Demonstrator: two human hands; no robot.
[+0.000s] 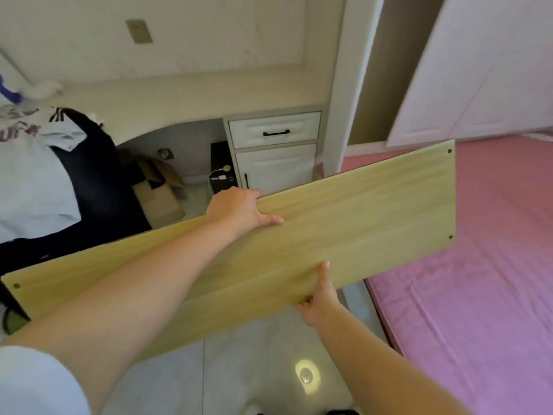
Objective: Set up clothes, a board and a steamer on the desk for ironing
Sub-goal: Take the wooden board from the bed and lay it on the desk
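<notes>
- Our left hand [239,209] grips the far long edge of the wooden board [359,217], thumb lying on its face.
- Our right hand [318,298] pinches the near edge, fingers underneath.
- The board hangs tilted in the air, between the pink bed [478,250] and the surface [179,100], where clothes [39,175] lie at the left.
- We judge the long left end could catch the clothes or drawer cabinet [273,151] when swung over.
</notes>
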